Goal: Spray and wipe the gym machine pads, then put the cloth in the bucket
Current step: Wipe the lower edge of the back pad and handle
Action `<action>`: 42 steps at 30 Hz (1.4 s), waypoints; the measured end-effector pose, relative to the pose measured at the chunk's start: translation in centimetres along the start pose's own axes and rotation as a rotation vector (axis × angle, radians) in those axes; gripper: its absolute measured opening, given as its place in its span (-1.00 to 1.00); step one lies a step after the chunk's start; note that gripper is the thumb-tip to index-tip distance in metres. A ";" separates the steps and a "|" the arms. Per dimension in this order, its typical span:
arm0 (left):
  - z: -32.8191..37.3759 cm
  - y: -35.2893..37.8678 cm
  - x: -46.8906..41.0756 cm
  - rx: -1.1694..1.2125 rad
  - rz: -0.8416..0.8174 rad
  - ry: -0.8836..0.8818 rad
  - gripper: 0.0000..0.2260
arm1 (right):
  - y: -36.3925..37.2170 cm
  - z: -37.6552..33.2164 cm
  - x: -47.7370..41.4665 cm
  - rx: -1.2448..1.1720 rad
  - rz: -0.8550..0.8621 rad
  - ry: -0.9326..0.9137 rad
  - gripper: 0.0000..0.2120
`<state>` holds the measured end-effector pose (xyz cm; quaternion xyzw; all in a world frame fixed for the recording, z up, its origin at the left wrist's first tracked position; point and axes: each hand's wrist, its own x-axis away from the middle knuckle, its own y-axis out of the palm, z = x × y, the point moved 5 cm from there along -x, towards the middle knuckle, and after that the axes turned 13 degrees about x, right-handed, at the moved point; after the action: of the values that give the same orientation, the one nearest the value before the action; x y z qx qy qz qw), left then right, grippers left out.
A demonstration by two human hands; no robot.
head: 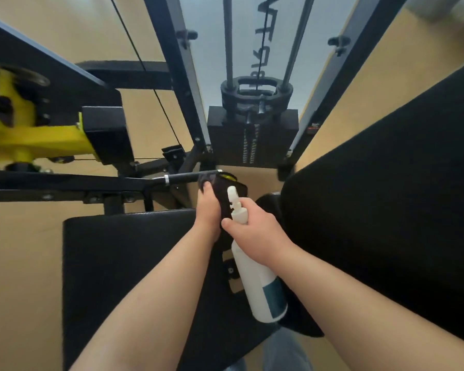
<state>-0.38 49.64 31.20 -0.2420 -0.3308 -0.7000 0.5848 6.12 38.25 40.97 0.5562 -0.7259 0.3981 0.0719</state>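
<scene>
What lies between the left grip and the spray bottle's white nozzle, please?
A dark cloth, held in the left grip, sits beside the nozzle; the head view shows it.

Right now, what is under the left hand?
A dark cloth, which the left hand grips over the end of a black handle bar. The bar's tip is covered by the cloth and cannot be seen.

Smooth white plastic spray bottle (255, 277); matt black padded seat (134, 277); dark cloth (220, 191).
</scene>
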 end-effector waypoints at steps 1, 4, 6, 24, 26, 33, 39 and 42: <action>0.9 -1.3 0.1 0.035 0.033 0.046 -0.54 | 0.4 -0.6 -1.0 0.021 -0.021 -0.003 -0.70; 2.9 -5.6 -0.7 0.089 0.169 0.148 -0.41 | 1.6 -1.8 -4.2 0.057 -0.072 0.001 -0.73; 4.0 -8.0 -0.8 0.143 0.243 0.196 -0.32 | 2.6 -2.5 -6.2 0.061 -0.111 0.005 -0.74; 9.9 -11.8 -4.2 -0.101 0.295 0.425 -0.34 | 8.8 -2.0 -17.5 -0.160 -0.261 0.179 -0.79; 10.2 -11.1 -5.0 -0.164 0.278 0.421 -0.33 | 8.1 -1.4 -18.1 -0.135 -0.249 0.193 -0.81; 11.3 -8.2 -6.4 -0.377 0.188 0.387 -0.36 | 7.3 0.0 -19.0 -0.167 -0.300 0.220 -0.77; 11.7 -6.8 -7.5 -0.466 0.103 0.330 -0.30 | 6.8 1.3 -19.9 -0.212 -0.218 0.299 -0.85; 11.1 -6.8 -8.7 -0.526 0.130 0.261 -0.29 | 6.7 1.4 -20.0 -0.186 -0.204 0.279 -0.94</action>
<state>-5.83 64.27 31.06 -0.3138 -0.0439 -0.7479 0.5833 8.19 52.76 25.73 0.5571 -0.6826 0.3932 0.2628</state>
